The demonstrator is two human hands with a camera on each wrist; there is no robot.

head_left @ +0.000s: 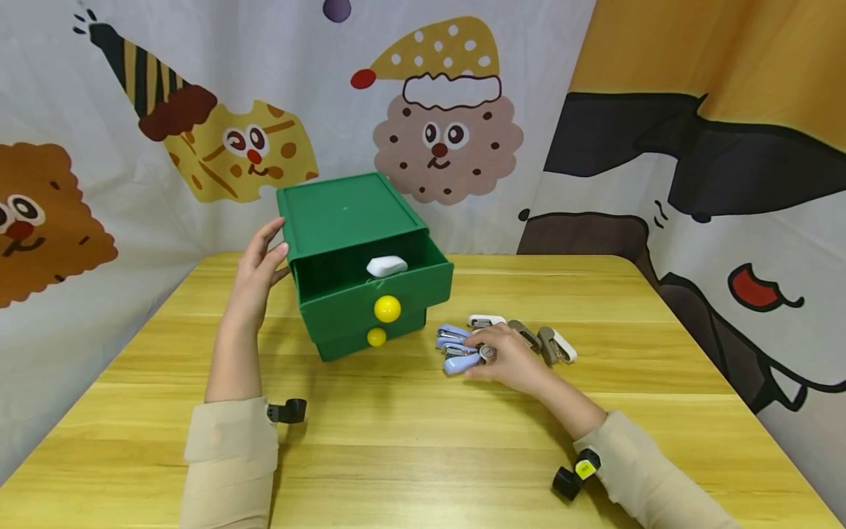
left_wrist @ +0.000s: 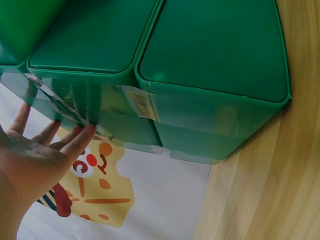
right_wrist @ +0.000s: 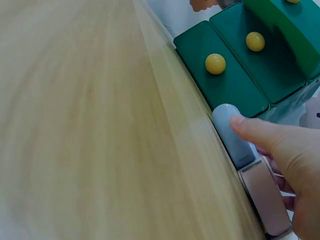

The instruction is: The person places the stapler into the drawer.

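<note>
A green drawer box [head_left: 350, 213] with yellow knobs [head_left: 387, 308] stands on the table, its top drawer [head_left: 317, 316] pulled out. Inside that drawer lies a small white object [head_left: 386, 266]. My left hand [head_left: 254, 275] touches the box's left side with extended fingers, seen also in the left wrist view [left_wrist: 47, 145]. In front of the box's right side, my right hand [head_left: 509, 356] pinches a pale blue stapler [head_left: 460, 364], thumb on the near side and fingers beyond. Another pale blue stapler [head_left: 452, 334] lies right beside it.
White [head_left: 485, 320] and grey-brown [head_left: 525, 334] staplers lie beyond the right hand, with a brown-and-white stapler [head_left: 557, 347] to their right. A printed curtain [head_left: 264, 73] hangs behind the wooden table [head_left: 423, 441]. The open drawer juts forward over the lower ones.
</note>
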